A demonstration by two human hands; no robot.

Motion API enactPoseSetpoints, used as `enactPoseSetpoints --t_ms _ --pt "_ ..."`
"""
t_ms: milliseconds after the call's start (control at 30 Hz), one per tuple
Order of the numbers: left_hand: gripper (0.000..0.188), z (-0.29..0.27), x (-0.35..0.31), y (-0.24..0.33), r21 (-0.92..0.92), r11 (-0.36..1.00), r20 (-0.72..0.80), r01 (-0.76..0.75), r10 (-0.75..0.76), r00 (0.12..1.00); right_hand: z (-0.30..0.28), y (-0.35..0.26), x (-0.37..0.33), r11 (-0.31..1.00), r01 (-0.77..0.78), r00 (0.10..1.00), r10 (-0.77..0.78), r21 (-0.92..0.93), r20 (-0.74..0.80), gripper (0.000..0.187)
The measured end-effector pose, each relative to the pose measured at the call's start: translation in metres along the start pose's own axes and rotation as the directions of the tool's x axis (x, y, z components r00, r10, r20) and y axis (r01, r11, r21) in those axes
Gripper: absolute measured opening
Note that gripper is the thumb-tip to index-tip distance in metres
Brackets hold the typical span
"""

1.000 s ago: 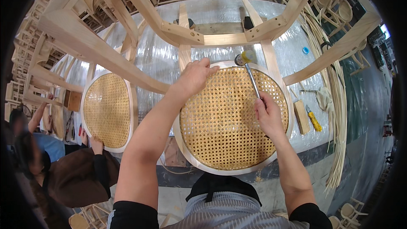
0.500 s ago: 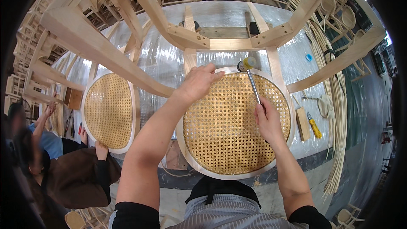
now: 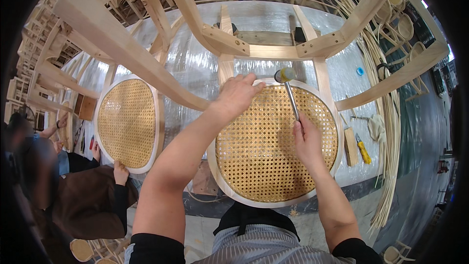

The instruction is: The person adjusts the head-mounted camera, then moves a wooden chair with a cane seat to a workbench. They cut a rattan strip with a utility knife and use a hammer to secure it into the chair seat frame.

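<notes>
A rounded chair seat (image 3: 273, 137) of woven golden cane in a pale wooden rim lies in front of me. At its far rim my left hand (image 3: 237, 95) grips the edge, fingers curled and the thumb on the wood; whether a small piece is pinched there is hidden. My right hand (image 3: 309, 142) is closed round the handle of a mallet (image 3: 291, 99) with a metal shaft. The mallet's yellowish, slightly blurred head is at the far rim, right of my left fingers.
Curved wooden chair parts (image 3: 273, 51) arch over the plastic-covered table (image 3: 190, 39). To the right lie a wood block (image 3: 350, 146), a yellow-handled tool (image 3: 363, 151), a cloth (image 3: 376, 128) and long cane strips (image 3: 391, 156). A co-worker (image 3: 93, 200) handles another cane seat (image 3: 126, 124) at left.
The view has shifted slightly, so the seat and chair parts appear a little farther right. The mallet's head is slightly lower and blurred. Both hands keep their holds.
</notes>
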State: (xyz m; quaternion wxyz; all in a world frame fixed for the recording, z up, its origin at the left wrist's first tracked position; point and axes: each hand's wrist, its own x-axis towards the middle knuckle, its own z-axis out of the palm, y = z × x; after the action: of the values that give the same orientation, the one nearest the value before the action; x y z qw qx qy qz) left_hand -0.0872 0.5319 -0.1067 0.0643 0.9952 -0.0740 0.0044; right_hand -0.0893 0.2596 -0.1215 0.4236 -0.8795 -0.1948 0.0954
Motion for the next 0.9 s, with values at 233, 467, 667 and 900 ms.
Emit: enactPoseSetpoints --t_ms 233,467,667,900 --pt "0.060 0.004 -0.003 -0.006 0.032 0.999 0.007 -0.020 0.020 1.000 -0.002 -0.016 -0.005 0.996 0.021 0.997 -0.014 0.085 -0.082 0.035" --pt "0.059 -0.003 -0.003 -0.004 0.029 0.999 0.061 -0.024 0.022 0.998 -0.008 -0.019 0.001 1.000 -0.020 0.998 0.020 0.006 -0.066 0.036" --pt "0.062 -0.002 -0.004 -0.004 0.016 0.999 0.037 -0.039 0.039 0.999 -0.011 -0.011 0.003 0.995 -0.045 0.999 0.045 -0.091 -0.001 0.037" --pt "0.064 -0.006 0.003 -0.001 0.002 0.999 0.077 -0.044 0.043 0.996 -0.014 0.005 -0.003 0.995 0.041 0.998 -0.046 -0.088 -0.053 0.040"
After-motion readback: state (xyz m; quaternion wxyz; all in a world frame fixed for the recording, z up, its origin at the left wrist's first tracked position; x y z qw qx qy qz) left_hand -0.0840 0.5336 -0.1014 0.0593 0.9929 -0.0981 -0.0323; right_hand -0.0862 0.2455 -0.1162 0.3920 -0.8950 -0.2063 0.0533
